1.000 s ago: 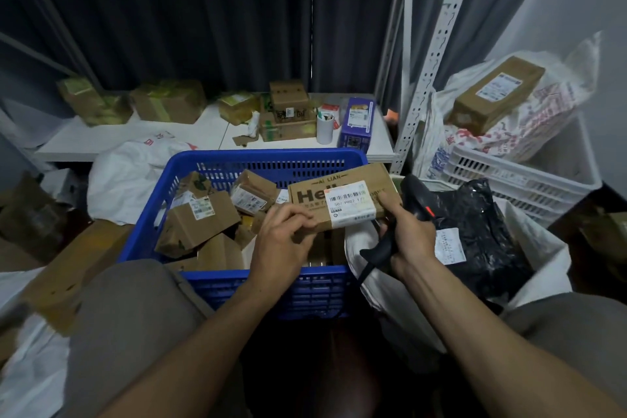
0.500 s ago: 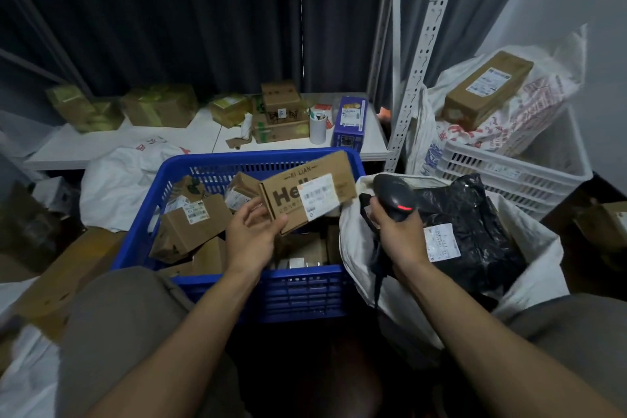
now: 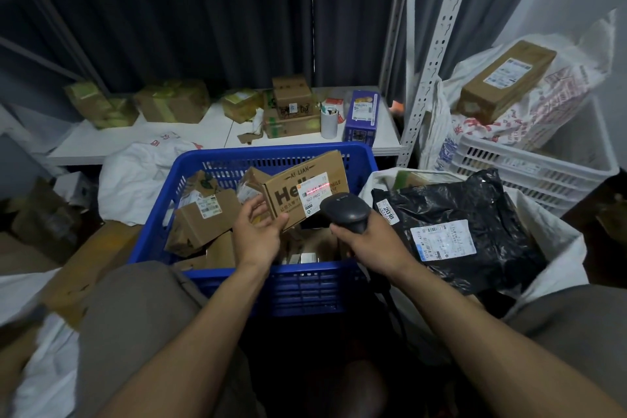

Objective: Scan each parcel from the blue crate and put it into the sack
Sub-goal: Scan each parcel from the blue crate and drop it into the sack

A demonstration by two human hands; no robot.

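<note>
A blue crate [image 3: 159,214] between my knees holds several brown parcels. My left hand [image 3: 259,234] grips the lower left corner of a flat cardboard box [image 3: 288,187] printed "Hello", tilted above the crate. Its white label [image 3: 314,192] faces me, and a red scan line crosses the label's barcode. My right hand [image 3: 369,243] grips a black handheld scanner [image 3: 346,209] just right of the box, its head pointing at the label. To the right, a white sack [image 3: 549,248] stands open with a black plastic parcel [image 3: 468,207] lying in it.
A white shelf [image 3: 217,132] behind the crate carries several taped boxes, a white cup and a purple box. A white crate [image 3: 529,173] at the right holds printed bags and a long brown box [image 3: 505,80]. White bags and cardboard lie on the floor at the left.
My right hand let go of the box and raised the scanner, swinging it left to aim at the label. The left hand tilted the box up, and a red scan line now shows on the barcode.
</note>
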